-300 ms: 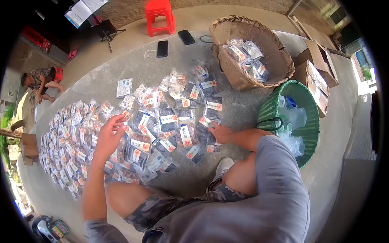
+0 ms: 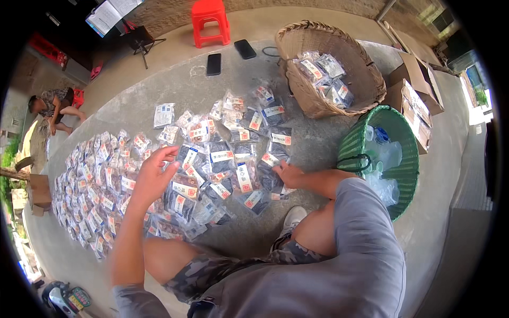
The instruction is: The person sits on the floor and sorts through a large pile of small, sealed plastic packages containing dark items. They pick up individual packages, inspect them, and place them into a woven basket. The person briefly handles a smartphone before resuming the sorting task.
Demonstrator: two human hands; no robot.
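Many small clear plastic packets (image 2: 244,177) with white, orange and blue labels lie in a broad spread on the concrete before me, some holding dark contents, others reddish-brown. My left hand (image 2: 156,172) is raised over the middle-left of the spread, fingers apart and empty. My right hand (image 2: 286,174) reaches to the right edge of the spread, its fingers curled onto a dark packet (image 2: 275,180) there.
A woven basket (image 2: 360,63) holds packets; a green basket (image 2: 397,175) holds clear plastic items. Cardboard boxes (image 2: 419,79) stand at right. A red stool (image 2: 210,21) and two phones (image 2: 213,63) sit beyond. Another person (image 2: 55,103) sits far left; my shoe (image 2: 294,217) is below.
My left hand has moved slightly right and its fingers have shifted. My right hand stays at the same packet.
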